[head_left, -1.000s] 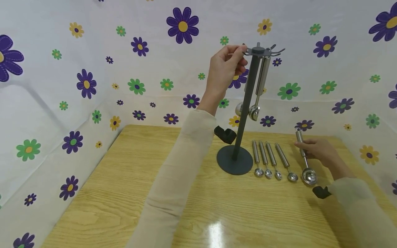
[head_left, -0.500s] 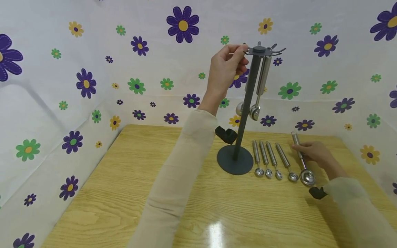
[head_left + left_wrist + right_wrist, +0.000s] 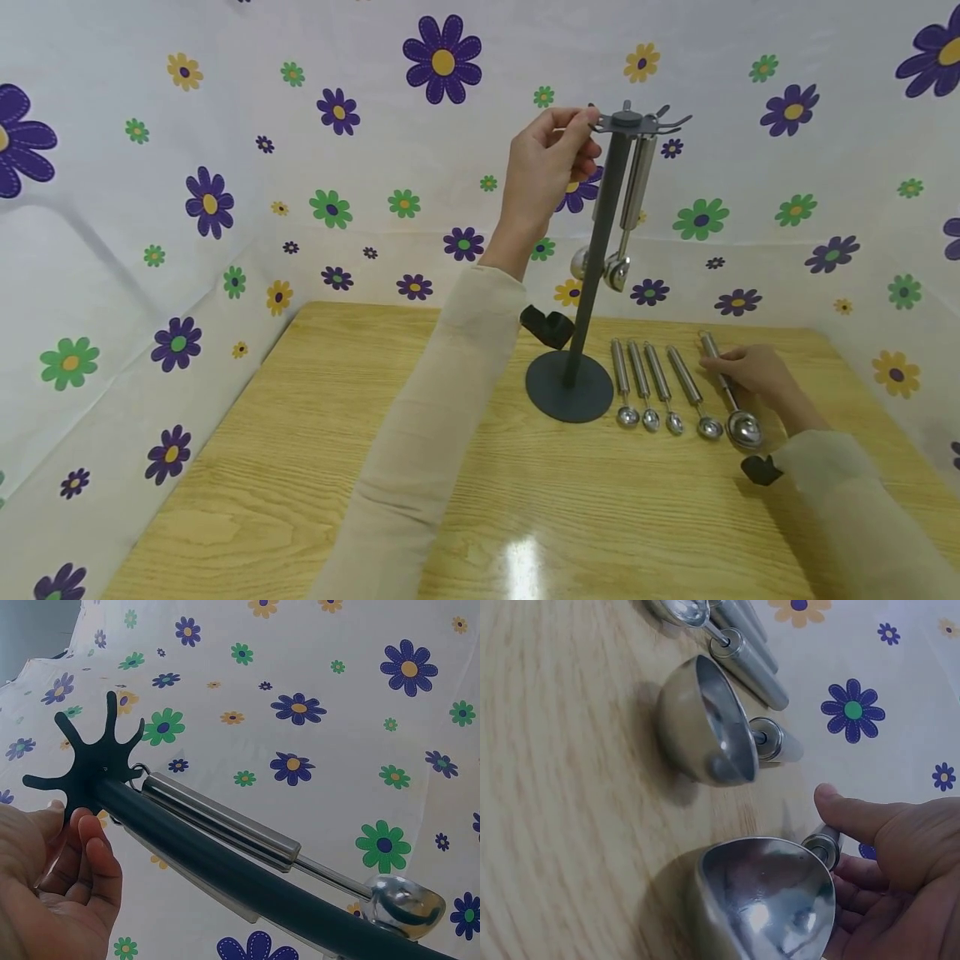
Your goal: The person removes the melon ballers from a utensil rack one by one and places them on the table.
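My left hand pinches one hook at the top of a dark grey utensil stand. Behind its pole hang steel scoops; one scoop shows its handle and bowl in the left wrist view. At the right of the table, my right hand holds the largest scoop by its handle, thumb on the near side. That scoop lies on or just above the wood, bowl facing up and toward me. In the right wrist view the fingers beyond the handle are partly hidden.
Several smaller scoops lie in a row between the stand and my right hand, the nearest small scoop just left of the large one. The round base stands on the wooden table. A flowered cloth hangs behind.
My right hand has moved slightly left and lowered the large scoop's handle toward the table, nearer the row. My left hand has stayed on the stand's hook.
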`<state>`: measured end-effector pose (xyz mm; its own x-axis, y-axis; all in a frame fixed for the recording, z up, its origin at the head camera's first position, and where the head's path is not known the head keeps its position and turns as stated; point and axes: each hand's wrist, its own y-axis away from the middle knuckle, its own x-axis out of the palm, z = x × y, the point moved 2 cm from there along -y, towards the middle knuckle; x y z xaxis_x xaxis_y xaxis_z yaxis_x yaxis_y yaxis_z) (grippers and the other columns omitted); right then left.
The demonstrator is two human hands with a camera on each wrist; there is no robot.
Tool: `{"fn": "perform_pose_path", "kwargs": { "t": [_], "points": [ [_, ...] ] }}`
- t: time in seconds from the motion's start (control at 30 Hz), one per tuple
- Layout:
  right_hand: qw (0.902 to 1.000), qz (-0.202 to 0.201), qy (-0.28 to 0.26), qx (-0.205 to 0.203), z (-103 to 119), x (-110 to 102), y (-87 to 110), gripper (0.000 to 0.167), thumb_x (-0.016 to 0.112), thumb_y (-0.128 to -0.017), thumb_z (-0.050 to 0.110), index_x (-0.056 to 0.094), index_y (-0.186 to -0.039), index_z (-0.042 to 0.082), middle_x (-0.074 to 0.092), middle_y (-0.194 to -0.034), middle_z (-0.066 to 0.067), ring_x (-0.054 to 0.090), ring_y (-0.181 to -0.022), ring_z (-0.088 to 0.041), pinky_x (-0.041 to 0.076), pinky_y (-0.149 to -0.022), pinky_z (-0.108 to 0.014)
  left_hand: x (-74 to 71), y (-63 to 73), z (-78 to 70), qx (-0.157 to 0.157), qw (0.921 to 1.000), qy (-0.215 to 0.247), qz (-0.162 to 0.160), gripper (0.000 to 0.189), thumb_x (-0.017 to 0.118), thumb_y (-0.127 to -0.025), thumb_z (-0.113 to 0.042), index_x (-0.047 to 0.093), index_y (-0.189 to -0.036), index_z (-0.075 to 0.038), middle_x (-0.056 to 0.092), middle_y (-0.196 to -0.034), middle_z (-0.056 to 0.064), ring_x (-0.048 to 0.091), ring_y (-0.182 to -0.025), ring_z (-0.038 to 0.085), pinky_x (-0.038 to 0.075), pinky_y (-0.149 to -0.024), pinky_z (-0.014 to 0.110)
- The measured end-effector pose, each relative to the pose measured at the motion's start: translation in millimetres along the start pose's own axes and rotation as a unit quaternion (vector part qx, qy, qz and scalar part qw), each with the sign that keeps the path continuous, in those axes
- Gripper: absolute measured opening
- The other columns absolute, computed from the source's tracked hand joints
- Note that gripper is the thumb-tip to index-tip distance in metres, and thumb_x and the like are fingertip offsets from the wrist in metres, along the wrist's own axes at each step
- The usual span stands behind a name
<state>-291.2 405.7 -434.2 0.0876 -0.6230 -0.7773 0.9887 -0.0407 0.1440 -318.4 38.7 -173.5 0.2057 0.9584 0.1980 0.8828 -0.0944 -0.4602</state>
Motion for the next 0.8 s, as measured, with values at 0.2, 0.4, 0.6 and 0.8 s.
{"fn": "perform_pose_path", "kwargs": {
  "t": [0.2,0.4,0.6,0.8],
  "points": [
    [0.9996,-0.004,0.027,-0.003,2,1,0.4,0.051,0.070,-0.098,0.042,0.072,-0.090,-0.008,0.052,-0.064,0.003,0.046,-0.063,-0.016,0.039,-0.054,-0.029,0.4,-0.2,-0.1,0.000,1.0000,-0.001,0.000,0.017,0.063,-0.105,-0.016,0.067,-0.112,-0.001,0.065,-0.080,0.008,0.061,-0.066,0.016,0.056,-0.069,0.022],
    [0.9986,-0.008,0.049,-0.018,4,0,3.3,0.054,0.067,-0.100,0.041,0.073,-0.101,-0.012,0.060,-0.068,0.001,0.050,-0.065,-0.018,0.041,-0.056,-0.031,0.5,-0.5,1.1,0.001,1.0000,-0.002,0.000,0.016,0.063,-0.105,-0.016,0.067,-0.112,-0.002,0.065,-0.080,0.008,0.061,-0.066,0.016,0.056,-0.069,0.022],
    [0.9975,-0.005,0.066,-0.024,0,-7,8.3,0.060,0.058,-0.105,0.043,0.068,-0.113,-0.015,0.069,-0.085,-0.016,0.059,-0.076,-0.025,0.047,-0.063,-0.033,1.0,-0.6,2.1,0.002,1.0000,-0.002,0.002,0.016,0.063,-0.105,-0.017,0.067,-0.111,-0.002,0.065,-0.080,0.008,0.062,-0.066,0.017,0.056,-0.069,0.022],
    [0.9998,0.002,-0.012,-0.017,4,-13,13.6,0.065,0.051,-0.109,0.042,0.056,-0.130,-0.020,0.070,-0.106,-0.028,0.068,-0.088,-0.024,0.057,-0.073,-0.030,0.5,-0.5,1.6,0.005,1.0000,-0.006,0.000,0.016,0.063,-0.105,-0.017,0.067,-0.111,-0.002,0.065,-0.079,0.008,0.062,-0.066,0.017,0.056,-0.069,0.022]
  ]
}}
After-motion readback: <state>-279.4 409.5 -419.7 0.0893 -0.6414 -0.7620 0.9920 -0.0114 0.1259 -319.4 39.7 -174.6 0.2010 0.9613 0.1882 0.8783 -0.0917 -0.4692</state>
